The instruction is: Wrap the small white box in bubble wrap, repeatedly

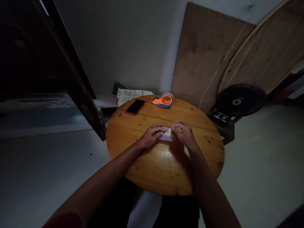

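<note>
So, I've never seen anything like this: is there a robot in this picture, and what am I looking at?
No robot here, just a person's two bare hands. The single picture comes from a camera worn on the person's head, looking forward and down, so the forearms reach in from the bottom.

The surface is a round wooden table. Toward its far side lie a dark-screened phone with a red edge and, to the right of it, an orange and blue tape dispenser.

Nearer the middle is a small pale packet. The left hand has its fingers on the packet's left end; the right hand is at the other end, fingertips drawn in. The picture is too dim to tell how firmly either one grips.
</note>
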Demonstrator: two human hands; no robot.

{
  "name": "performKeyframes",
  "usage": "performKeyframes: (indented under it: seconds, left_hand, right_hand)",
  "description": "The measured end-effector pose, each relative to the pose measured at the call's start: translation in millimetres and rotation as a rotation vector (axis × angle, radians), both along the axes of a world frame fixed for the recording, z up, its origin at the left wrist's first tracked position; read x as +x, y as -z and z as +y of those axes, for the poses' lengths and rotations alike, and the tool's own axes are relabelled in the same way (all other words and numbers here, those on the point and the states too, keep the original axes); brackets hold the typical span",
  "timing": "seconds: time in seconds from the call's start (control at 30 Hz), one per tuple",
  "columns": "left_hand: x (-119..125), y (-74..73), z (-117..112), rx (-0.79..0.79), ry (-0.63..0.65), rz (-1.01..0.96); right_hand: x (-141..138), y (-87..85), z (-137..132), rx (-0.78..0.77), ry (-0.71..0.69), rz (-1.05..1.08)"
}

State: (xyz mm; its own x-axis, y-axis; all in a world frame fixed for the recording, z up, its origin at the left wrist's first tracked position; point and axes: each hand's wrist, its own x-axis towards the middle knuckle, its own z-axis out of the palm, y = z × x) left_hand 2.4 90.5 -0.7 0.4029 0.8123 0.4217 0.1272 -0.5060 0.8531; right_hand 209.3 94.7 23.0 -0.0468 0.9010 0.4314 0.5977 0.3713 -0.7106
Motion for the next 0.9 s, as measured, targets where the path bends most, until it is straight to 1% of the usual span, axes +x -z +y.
performKeyframes:
  seconds: [0.17,0.3,0.47,0.67,0.8,0.9]
  left_hand:
    - [0.2,-1.3,-1.9,-0.002,-0.002,-0.006]
    - [0.9,-2.8,-2.8,0.014,0.003,-0.013]
    - [1.2,-3.6,-2.7,0.018,0.004,0.020]
    - [0.2,2.6,-0.5,0.007,-0.027,0.017]
    - [-1.1,2.6,-0.8,0.000,-0.029,-0.013]
    - [-3.9,0.7,-0.1,-0.058,-0.060,-0.072]
  right_hand:
    - [-14.7,3.9,-2.8,-0.232,-0.030,0.239]
    - [-23.8,5.6,-3.9,-0.348,-0.067,0.388]
    - [-26.5,9.2,-1.9,-0.368,-0.102,0.566]
    - [-21.7,6.8,-1.8,-0.361,-0.056,0.802]
    - [-17.8,4.4,-0.5,-0.361,-0.046,0.836]
    - [-14.2,4.6,0.8,-0.352,-0.027,0.820]
